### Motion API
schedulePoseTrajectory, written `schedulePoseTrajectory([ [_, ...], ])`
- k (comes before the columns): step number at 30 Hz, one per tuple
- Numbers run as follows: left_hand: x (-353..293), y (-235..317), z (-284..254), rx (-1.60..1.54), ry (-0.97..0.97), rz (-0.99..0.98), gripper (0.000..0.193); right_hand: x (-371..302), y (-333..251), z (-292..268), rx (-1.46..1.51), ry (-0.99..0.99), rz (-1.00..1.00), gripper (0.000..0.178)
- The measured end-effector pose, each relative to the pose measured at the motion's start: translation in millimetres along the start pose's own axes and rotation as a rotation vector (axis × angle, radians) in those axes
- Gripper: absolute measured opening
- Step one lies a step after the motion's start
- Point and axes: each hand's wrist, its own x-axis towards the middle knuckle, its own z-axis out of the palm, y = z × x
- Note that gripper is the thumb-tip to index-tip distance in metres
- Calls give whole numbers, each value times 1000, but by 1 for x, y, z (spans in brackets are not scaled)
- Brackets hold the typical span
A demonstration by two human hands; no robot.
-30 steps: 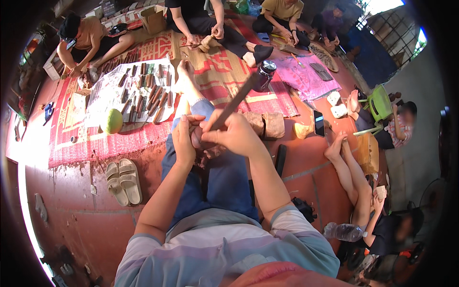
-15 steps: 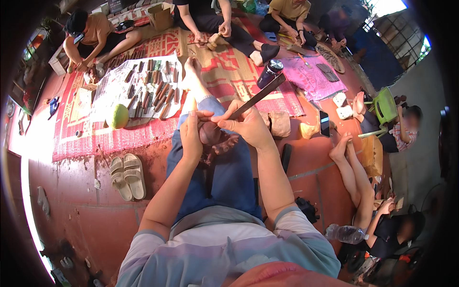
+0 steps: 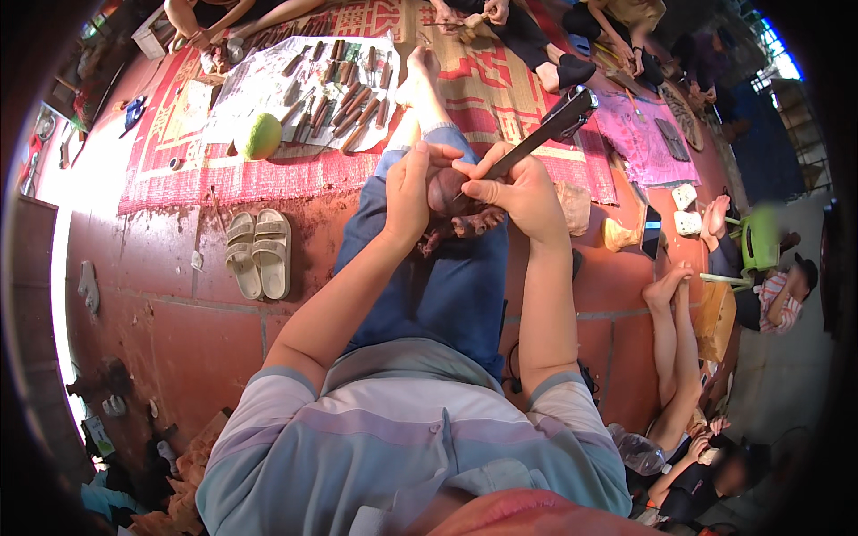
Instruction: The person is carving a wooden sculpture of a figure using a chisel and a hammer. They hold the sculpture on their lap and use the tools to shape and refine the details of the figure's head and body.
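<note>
Floor: red tile with pale joints. A red-and-straw patterned mat covers the far part; on it I note a white sheet bearing wooden-handled tools, with a green fruit at its near edge. Beige sandals sit side by side on the tile, to the worker's left. Other people sit around.

Left hand: fingers bent, grasping the left side of a dark carved piece above the worker's lap. Right hand: grasping a long dark tool between thumb and fingers, handle slanting up and away; whether its tip touches the piece, I cannot tell.
</note>
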Motion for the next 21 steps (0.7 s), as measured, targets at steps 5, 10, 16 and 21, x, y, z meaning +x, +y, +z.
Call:
schedulePoseTrajectory([
  [5, 2, -5, -1, -30, -20, 3, 51, -1, 4, -4, 202, 110, -62, 16],
  [10, 0, -1, 0, -7, 19, -15, 51, 0, 3, 3, 36, 61, 10, 18],
  [16, 0, -2, -2, 26, -5, 5, 52, -3, 0, -5, 144, 73, 53, 16],
  [21, -1, 1, 0, 49, 11, 14, 50, -1, -3, 3, -36, 41, 1, 17],
])
